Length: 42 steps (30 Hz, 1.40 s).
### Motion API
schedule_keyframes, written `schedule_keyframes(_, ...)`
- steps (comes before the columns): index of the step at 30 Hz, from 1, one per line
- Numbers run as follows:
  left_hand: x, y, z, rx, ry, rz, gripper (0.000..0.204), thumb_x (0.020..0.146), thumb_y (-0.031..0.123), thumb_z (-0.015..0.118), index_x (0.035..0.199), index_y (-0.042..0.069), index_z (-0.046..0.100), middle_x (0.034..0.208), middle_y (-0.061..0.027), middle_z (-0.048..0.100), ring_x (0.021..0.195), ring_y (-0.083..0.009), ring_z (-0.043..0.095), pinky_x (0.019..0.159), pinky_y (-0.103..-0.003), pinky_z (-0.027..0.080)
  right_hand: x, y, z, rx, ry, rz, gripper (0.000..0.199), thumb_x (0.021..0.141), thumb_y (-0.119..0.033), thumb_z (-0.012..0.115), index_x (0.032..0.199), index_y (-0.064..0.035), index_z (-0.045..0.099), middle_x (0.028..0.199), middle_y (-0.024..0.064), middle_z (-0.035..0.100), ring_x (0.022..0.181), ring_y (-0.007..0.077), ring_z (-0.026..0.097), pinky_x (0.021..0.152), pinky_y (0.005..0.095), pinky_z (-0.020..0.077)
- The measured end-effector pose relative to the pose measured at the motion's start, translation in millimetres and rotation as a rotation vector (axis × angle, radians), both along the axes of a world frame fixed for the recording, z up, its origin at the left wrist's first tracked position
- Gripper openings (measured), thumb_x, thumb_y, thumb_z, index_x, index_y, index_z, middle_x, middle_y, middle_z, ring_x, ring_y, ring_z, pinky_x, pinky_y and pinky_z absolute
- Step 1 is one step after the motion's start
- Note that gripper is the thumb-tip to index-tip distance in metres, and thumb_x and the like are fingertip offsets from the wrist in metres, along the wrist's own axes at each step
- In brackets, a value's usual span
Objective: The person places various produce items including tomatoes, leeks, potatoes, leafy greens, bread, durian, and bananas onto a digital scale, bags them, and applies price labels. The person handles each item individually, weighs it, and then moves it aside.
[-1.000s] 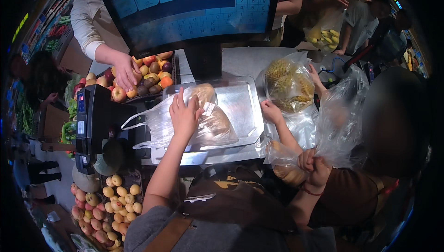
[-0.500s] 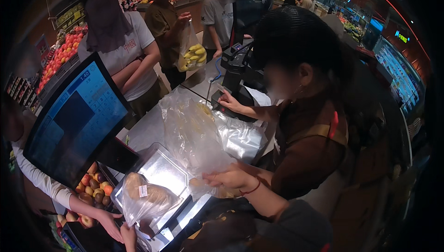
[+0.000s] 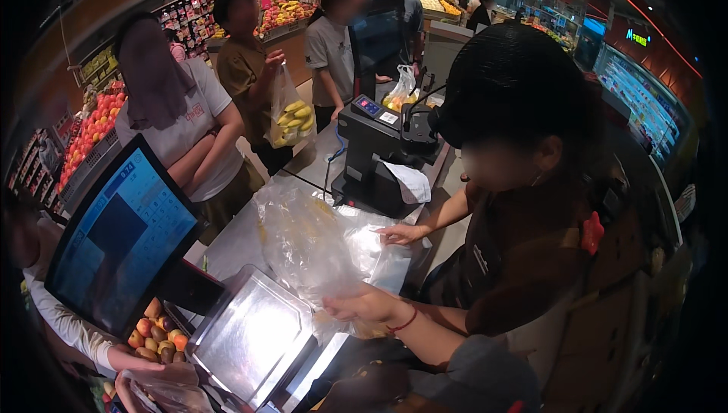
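Note:
My right hand [image 3: 360,308], with a red cord bracelet at its wrist, is closed on a large clear plastic bag [image 3: 299,231] beside the scale; something yellowish shows faintly inside it. At the lower left edge, my left hand [image 3: 130,395] is partly visible, holding a clear plastic bag [image 3: 171,389] with brownish contents. Another person's hand [image 3: 136,358], in a white sleeve, reaches in from the left, right beside that bag. The scale's metal plate [image 3: 254,337] is bare and brightly lit between my hands.
A touchscreen monitor [image 3: 125,238] stands left of the scale, with fruit [image 3: 158,336] below. A co-worker's hand [image 3: 402,235] touches flat clear plastic [image 3: 368,240] on the counter, near a black machine [image 3: 379,159]. Across the counter people wait, one holding a bag of bananas [image 3: 294,121].
My left hand has taken the bag with brownish contents off the scale to the lower left, toward the white-sleeved person. My right hand stays on its bag. The co-worker's hand has moved down the counter.

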<state>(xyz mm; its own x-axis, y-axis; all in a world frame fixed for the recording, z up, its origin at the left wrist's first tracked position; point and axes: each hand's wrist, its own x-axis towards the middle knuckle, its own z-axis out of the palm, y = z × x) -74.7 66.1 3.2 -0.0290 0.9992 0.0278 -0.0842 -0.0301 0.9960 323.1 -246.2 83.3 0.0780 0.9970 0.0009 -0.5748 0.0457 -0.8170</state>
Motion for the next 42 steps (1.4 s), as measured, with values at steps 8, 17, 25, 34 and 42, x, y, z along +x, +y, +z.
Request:
schedule_keyframes(8,-137.5,28.7,45.9,0.053,-0.061,0.223,0.03,0.082,0.025,0.045,0.094,0.0,0.057,0.079,-0.0088,0.062,0.063,-0.0198,0.061,0.05,-0.03,0.048,-1.1,8.3,-6.8,-0.053,-0.087,-0.083,0.022,0.092,-0.021,0.051,0.08,-0.0023,0.054,0.06,-0.004,0.043,0.05,0.0032,0.033,0.046,0.0189,0.0252)
schedule_keyframes(17,-150.4,86.2,81.9,-0.098,-0.091,0.016,0.034,0.084,0.029,0.041,0.098,0.001,0.055,0.086,-0.0104,0.063,0.065,-0.0196,0.062,0.049,-0.029,0.049,3.6,12.7,1.6,-0.048,-0.094,0.01,0.023,0.092,-0.022,0.051,0.08,-0.0017,0.054,0.063,-0.0027,0.044,0.051,0.0033,0.034,0.046,0.0188,0.0257)
schedule_keyframes(25,-128.5,31.1,121.9,0.73,0.544,0.581,0.039,0.091,0.016,0.046,0.127,0.001,0.039,0.126,-0.0108,0.043,0.114,-0.0202,0.043,0.097,-0.031,0.032,10.6,14.2,-15.2,-0.064,-0.057,0.049,0.02,0.092,-0.02,0.051,0.083,-0.0016,0.054,0.063,-0.0024,0.043,0.052,0.0036,0.034,0.047,0.0192,0.0264)
schedule_keyframes(34,31.1,-78.9,114.3,0.777,0.62,0.36,0.026,0.083,0.003,0.049,0.109,0.001,0.048,0.113,-0.0099,0.047,0.108,-0.0209,0.046,0.095,-0.031,0.034,-5.1,20.1,-13.6,0.08,-0.162,-0.126,0.032,0.095,-0.025,0.039,0.074,-0.0016,0.046,0.052,0.0,0.033,0.045,0.0097,0.03,0.045,0.0243,0.0273)
schedule_keyframes(42,56.7,-112.1,80.7,0.635,0.582,0.02,0.019,0.08,0.005,0.051,0.1,0.002,0.051,0.108,-0.0127,0.048,0.104,-0.0266,0.046,0.092,-0.034,0.034,-7.3,29.2,-30.0,0.04,-0.181,-0.065,0.038,0.095,-0.033,0.037,0.088,0.0027,0.049,0.05,-0.0032,0.028,0.041,0.007,0.025,0.045,0.0221,0.0273)
